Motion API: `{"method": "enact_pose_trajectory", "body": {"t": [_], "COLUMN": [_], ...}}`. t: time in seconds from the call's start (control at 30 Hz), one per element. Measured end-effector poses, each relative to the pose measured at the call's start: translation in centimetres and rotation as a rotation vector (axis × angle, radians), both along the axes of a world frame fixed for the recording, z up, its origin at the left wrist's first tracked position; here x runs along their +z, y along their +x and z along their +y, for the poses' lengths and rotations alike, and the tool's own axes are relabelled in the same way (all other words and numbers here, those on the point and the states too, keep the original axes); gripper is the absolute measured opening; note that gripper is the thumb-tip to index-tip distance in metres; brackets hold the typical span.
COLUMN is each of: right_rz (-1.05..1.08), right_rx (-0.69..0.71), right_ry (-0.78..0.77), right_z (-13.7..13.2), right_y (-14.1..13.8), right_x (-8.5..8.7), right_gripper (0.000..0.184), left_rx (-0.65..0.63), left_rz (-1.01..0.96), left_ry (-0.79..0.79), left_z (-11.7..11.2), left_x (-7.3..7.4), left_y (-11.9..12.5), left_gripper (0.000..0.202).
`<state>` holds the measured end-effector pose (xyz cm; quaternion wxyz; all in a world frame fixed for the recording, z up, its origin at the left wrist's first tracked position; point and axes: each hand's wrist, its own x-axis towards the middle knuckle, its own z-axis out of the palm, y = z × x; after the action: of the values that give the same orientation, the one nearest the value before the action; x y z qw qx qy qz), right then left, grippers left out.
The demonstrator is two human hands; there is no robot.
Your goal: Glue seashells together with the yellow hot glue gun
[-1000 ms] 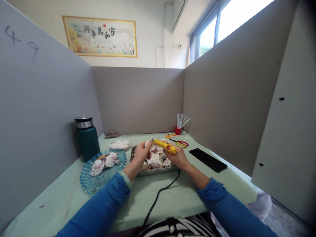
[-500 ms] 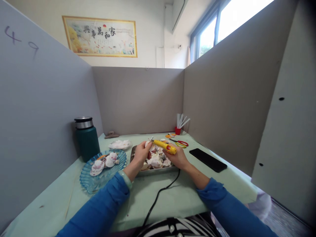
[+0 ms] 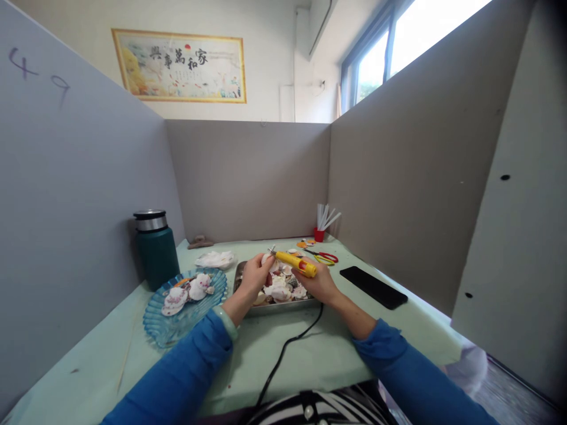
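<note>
My right hand (image 3: 319,284) is wrapped round a yellow hot glue gun (image 3: 296,263), its narrow tip pointing left and a black cord (image 3: 283,349) trailing down toward me. Pinched in my left hand (image 3: 254,276) is a small white seashell (image 3: 266,258), close to the gun's tip; whether the two touch is too small to tell. Both hands are above a metal tray (image 3: 275,308) heaped with seashells (image 3: 279,290). On the left, a blue scalloped plate (image 3: 158,328) carries white and purple-speckled shells (image 3: 175,299) grouped together.
A dark green bottle (image 3: 157,257) stands behind the plate, near a white crumpled pile (image 3: 215,260). Scissors (image 3: 326,258), orange pieces (image 3: 305,243) and a red cup (image 3: 319,235) of white sticks lie beyond the tray. A black phone (image 3: 373,287) is at right. Grey partitions (image 3: 252,177) enclose the table.
Almost nothing differs. My hands keep nearly the same pose, with only a very slight shift of the shell and the glue gun's tip.
</note>
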<state>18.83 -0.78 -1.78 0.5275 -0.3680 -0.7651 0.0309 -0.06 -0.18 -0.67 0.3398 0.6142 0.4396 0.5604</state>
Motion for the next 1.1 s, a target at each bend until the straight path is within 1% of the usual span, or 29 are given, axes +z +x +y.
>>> {"method": "enact_pose_trajectory", "body": {"t": [0.23, 0.43, 0.63, 0.83, 1.0, 1.1], "right_rz": [-0.011, 0.002, 0.015, 0.009, 0.006, 0.004], "right_rx": [0.004, 0.004, -0.009, -0.016, -0.02, -0.023], "right_ry": [-0.01, -0.002, 0.001, 0.006, 0.001, -0.007], "right_z": [-0.06, 0.0, 0.28, 0.33, 0.3, 0.3], "right_y": [0.05, 0.04, -0.03, 0.04, 0.03, 0.05], "right_x": [0.0, -0.11, -0.3, -0.38, -0.36, -0.36], "right_gripper": [0.016, 0.019, 0.018, 0.018, 0.019, 0.018], "left_rx": [-0.007, 0.006, 0.006, 0.054, 0.084, 0.123], "left_rz": [0.01, -0.023, -0.016, -0.012, -0.05, -0.064], "left_ry": [0.004, -0.01, -0.013, 0.034, 0.029, 0.035], "left_z": [0.17, -0.09, 0.08, -0.12, -0.3, -0.27], "left_x": [-0.16, 0.07, -0.12, 0.08, 0.32, 0.34], "left_y": [-0.09, 0.01, -0.09, -0.12, -0.06, -0.09], "left_gripper": [0.037, 0.037, 0.038, 0.036, 0.036, 0.036]}}
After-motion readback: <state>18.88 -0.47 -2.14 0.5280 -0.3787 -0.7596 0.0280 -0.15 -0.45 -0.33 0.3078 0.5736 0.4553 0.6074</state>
